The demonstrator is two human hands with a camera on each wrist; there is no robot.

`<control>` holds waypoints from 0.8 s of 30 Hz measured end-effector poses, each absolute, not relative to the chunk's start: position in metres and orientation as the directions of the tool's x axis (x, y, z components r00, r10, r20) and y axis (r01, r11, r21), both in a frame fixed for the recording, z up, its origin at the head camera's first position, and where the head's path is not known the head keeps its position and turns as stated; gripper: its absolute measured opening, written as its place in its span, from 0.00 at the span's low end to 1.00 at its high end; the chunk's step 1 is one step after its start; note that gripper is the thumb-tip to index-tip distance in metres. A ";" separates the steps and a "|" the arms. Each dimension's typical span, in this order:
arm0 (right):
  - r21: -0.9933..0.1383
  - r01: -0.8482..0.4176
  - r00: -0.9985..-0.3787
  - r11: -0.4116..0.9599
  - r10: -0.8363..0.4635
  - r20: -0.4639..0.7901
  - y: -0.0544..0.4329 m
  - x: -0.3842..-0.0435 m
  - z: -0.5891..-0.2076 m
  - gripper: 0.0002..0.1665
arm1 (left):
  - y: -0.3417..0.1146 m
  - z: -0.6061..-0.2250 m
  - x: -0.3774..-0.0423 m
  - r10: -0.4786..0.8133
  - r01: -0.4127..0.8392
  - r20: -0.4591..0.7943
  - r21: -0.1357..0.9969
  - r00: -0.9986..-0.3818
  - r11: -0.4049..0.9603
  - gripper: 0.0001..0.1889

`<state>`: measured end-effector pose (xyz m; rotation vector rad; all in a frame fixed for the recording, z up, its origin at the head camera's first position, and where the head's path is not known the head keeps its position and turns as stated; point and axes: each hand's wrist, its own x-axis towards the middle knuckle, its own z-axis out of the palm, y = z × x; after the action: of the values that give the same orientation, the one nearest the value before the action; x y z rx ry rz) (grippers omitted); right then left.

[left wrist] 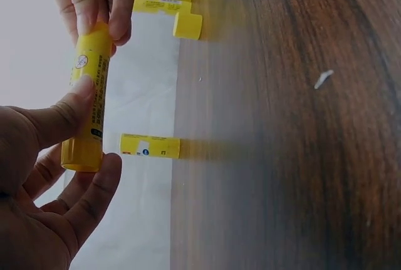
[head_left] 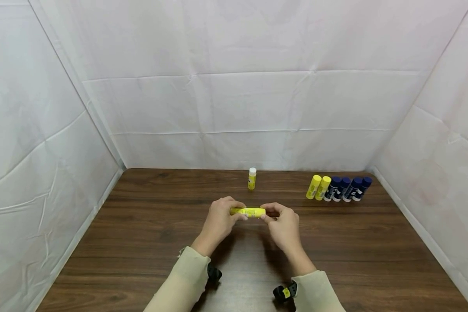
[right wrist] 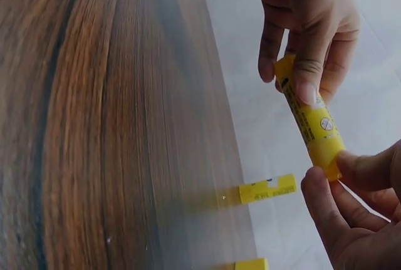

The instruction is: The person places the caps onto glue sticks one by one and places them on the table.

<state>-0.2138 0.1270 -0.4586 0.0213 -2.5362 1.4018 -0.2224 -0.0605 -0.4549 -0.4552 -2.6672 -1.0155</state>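
Note:
Both hands hold a yellow glue stick (head_left: 253, 212) level above the table, one at each end. My left hand (head_left: 218, 219) grips the left end between thumb and fingers. The right hand (head_left: 284, 225) pinches the other end with thumb and fingertips. Printed text and a round symbol show on the barrel of the glue stick (left wrist: 94, 88) in the left wrist view. Beyond the hands, another yellow glue stick (head_left: 251, 178) with a white top stands upright. A short yellow cap (left wrist: 188, 25) sits on the table in the left wrist view; the right hand hides that spot in the head view.
At the back right stand two yellow glue sticks (head_left: 316, 187) in a row with several dark blue glue sticks (head_left: 347, 189). White cloth walls (head_left: 234, 104) enclose the brown wooden table (head_left: 148, 242) at the back and sides. A small white scrap (left wrist: 324, 79) lies on the tabletop.

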 end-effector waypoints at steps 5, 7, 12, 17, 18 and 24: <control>-0.844 -0.165 -0.971 0.510 0.065 0.229 0.135 -0.213 -0.458 0.11 | -0.059 -0.455 -0.223 0.205 0.379 0.338 0.603 -0.919 0.702 0.13; -0.848 -0.184 -0.970 0.497 0.045 0.237 0.138 -0.213 -0.457 0.12 | -0.059 -0.455 -0.223 0.210 0.382 0.338 0.601 -0.917 0.702 0.13; -0.847 -0.208 -0.972 0.489 -0.006 0.235 0.144 -0.215 -0.457 0.13 | -0.059 -0.455 -0.223 0.213 0.370 0.315 0.616 -0.925 0.696 0.14; -0.826 -0.236 -0.965 0.513 -0.026 0.259 0.149 -0.218 -0.452 0.13 | -0.060 -0.454 -0.223 0.232 0.365 0.287 0.622 -0.929 0.693 0.15; -0.814 -0.248 -0.961 0.525 -0.030 0.273 0.150 -0.219 -0.450 0.13 | -0.060 -0.454 -0.223 0.238 0.366 0.283 0.615 -0.929 0.698 0.15; -0.699 -0.322 -0.926 0.639 -0.059 0.373 0.163 -0.226 -0.437 0.13 | -0.066 -0.454 -0.224 0.234 0.348 0.272 0.527 -0.934 0.776 0.25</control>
<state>-0.2265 0.1634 -0.4371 0.3058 -2.5456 1.1752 -0.2240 -0.0661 -0.4544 -0.4600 -2.7779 -0.8798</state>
